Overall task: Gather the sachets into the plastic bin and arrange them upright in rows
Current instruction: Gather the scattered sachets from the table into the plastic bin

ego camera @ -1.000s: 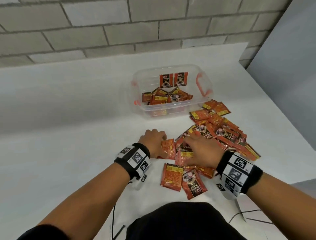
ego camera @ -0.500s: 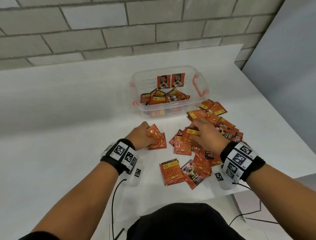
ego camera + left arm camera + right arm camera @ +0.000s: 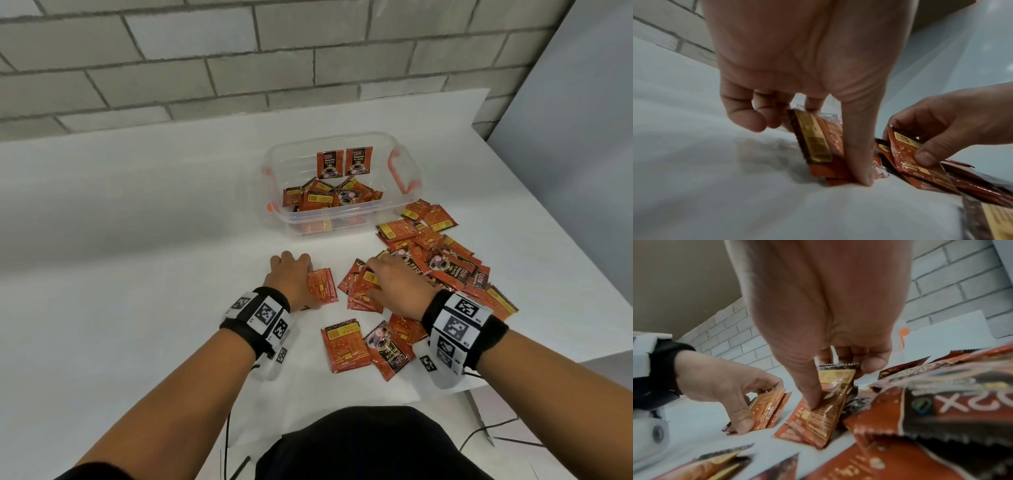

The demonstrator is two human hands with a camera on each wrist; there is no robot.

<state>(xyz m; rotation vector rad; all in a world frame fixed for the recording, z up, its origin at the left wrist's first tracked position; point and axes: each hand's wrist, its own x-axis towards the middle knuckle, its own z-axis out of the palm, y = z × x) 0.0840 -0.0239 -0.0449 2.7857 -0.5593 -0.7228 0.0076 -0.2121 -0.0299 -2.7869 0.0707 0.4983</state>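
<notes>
Broadly, the white tabletop (image 3: 137,274) carries everything: the clear rectangular plastic bin with orange handles (image 3: 407,171) stands at the far side, and a sprawling heap of red-orange foil sachets (image 3: 442,253) lies just beside its near right corner, running back toward the person. Inside the bin, two sachets (image 3: 344,163) stand upright against the far wall while a loose jumble (image 3: 325,198) lies flat on the floor. A few stray sachets (image 3: 346,346) lie flat nearest the body.

The left hand (image 3: 294,281) pinches a thin stack of sachets (image 3: 818,146) standing on edge on the table, thumb on one face and curled fingers on the other. The right hand (image 3: 397,291) pinches another small bunch (image 3: 830,399) at the edge of the heap, thumb pressing down on its printed face.

The step in hand looks like collecting handfuls for the bin. To do it well, I would tap each stack's lower edge on the table so the packets square up, keep every printed face turned the same way, and hold the pinch firm, since slick foil probably slides. Carrying squared stacks over should make standing them beside the two upright ones easier than sorting the flat jumble later.
</notes>
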